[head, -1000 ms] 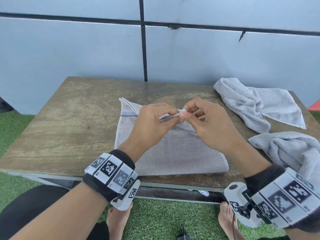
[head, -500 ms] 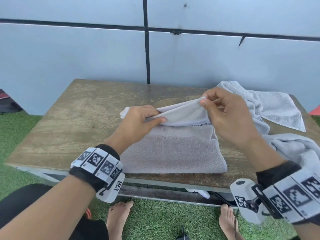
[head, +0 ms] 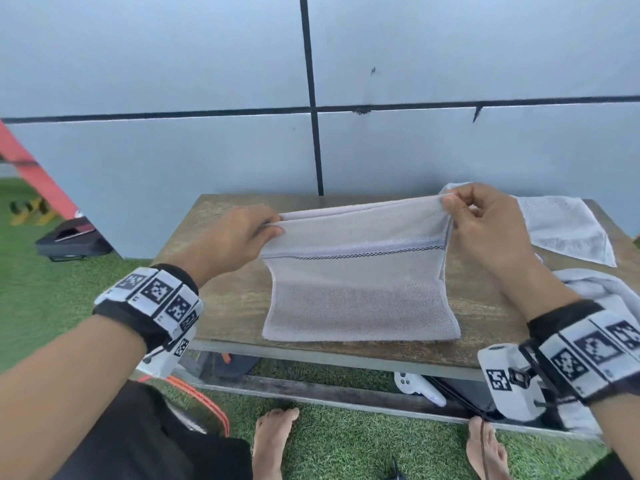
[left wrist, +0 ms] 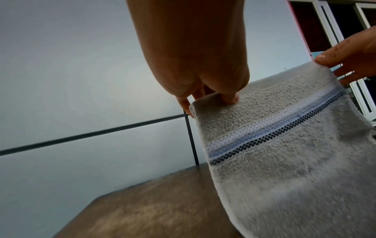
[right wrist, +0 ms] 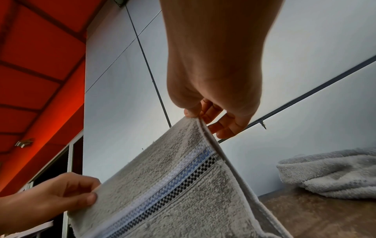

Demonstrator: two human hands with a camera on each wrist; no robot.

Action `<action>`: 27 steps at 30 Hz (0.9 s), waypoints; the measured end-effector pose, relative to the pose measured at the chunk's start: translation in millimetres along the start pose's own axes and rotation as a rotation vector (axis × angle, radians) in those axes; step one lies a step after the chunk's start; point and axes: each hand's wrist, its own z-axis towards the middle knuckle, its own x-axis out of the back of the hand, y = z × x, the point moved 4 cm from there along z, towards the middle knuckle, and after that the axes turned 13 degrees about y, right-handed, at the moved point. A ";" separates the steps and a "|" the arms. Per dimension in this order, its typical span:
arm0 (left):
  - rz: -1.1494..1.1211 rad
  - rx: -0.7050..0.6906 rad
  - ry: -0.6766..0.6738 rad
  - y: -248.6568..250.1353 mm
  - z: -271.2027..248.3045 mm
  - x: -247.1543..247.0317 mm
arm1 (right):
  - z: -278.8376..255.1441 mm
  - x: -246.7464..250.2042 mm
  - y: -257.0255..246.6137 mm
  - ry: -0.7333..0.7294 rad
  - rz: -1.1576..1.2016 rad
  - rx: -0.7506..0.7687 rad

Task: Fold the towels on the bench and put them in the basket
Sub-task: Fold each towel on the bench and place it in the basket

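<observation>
Backdrop: pale grey wall panels (head: pixel 450 150) with dark seams stand behind the worn brown wooden tabletop (head: pixel 225 299), and we see green artificial turf (head: pixel 52 289) below.
Towel in hand: we hold a grey terry towel with a white, blue and dark checked woven band (head: pixel 360 289) by its upper edge; that edge is lifted off the tabletop, stretched taut between our two hands, while the lower part lies flat on the wood below them.
Left hand: our left hand (head: pixel 230 237) pinches the towel's upper left corner, thumb on the near face and fingers (left wrist: pixel 186 104) behind the cloth.
Right hand: our right hand (head: pixel 485 223) pinches the upper right corner between thumb and forefinger, the remaining fingers (right wrist: pixel 227 127) loosely curled and free of the cloth.
Beyond the right hand: a pale grey towel spread out loosely (head: pixel 568 230) lies on the tabletop just past it.
Near the right wrist: a crumpled pale grey towel (head: pixel 602 289) sits at the tabletop's edge, beside the wrist.
Basket: we cannot see it in any view.
Under the hands: our bare feet (head: pixel 273 441) rest on the turf.
</observation>
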 end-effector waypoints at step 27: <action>-0.090 0.134 0.346 22.1 70.4 133.0 | 76.5 44.1 -108.7 -0.036 0.360 0.020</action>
